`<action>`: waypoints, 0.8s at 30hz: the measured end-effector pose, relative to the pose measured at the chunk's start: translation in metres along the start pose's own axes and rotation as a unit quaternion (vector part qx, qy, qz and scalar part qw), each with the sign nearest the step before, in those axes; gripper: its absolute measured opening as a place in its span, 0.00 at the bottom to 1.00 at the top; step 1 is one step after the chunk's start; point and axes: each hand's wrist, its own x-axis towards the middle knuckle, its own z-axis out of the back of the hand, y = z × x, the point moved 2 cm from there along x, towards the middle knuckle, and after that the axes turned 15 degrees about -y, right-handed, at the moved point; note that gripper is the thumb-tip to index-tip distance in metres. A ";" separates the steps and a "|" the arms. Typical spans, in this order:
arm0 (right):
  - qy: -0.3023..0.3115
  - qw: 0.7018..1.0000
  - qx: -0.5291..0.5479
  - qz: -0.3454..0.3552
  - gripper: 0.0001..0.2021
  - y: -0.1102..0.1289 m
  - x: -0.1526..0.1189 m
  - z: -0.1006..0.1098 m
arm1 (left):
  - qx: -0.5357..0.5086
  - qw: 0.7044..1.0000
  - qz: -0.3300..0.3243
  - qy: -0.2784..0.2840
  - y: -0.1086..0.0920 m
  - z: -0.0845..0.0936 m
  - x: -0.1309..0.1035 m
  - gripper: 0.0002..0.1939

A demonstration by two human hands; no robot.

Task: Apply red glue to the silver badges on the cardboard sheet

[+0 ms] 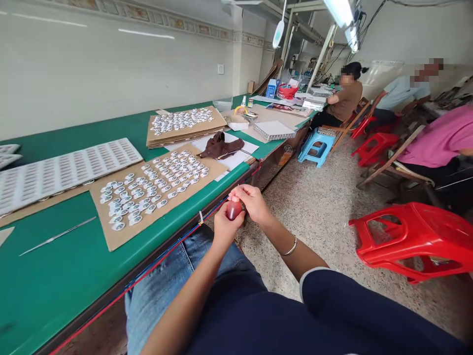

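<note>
Just off the table's front edge, my left hand (226, 227) is closed around a shiny reddish-brown rounded thing (234, 211). My right hand (254, 203) meets it from above, thumb and fingertips pinched together at the top of that thing. Whatever lies between those right fingertips is too small to make out. On the table to the left is a brown cardboard sheet (105, 231) carrying rows of small white pieces with dark oval centres (148, 192). A dark brown cloth (223, 148) lies on white paper behind it.
Tweezers (57, 236) and a long white tray (74, 170) lie on the green table (66, 291). Stacked cardboard (185, 129) with more white pieces sits farther back. Red stools (417, 241) and a blue stool (317, 147) stand right. Several people (347, 98) sit there.
</note>
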 end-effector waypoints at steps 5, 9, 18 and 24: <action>-0.017 0.993 -0.071 0.094 0.26 0.005 -0.017 0.006 | 0.030 0.997 -0.052 -0.046 -0.005 0.015 0.005 0.20; 0.008 0.971 -0.193 0.142 0.34 -0.002 -0.035 0.004 | 0.033 0.994 -0.090 -0.053 -0.003 0.014 -0.001 0.22; -0.092 0.993 -0.064 -0.034 0.15 0.001 0.006 0.054 | 0.053 0.976 -0.209 0.015 0.019 0.010 -0.013 0.44; -0.190 0.977 -0.013 -0.100 0.11 0.001 0.053 0.126 | 0.188 0.967 -0.052 0.161 0.126 -0.009 -0.022 0.30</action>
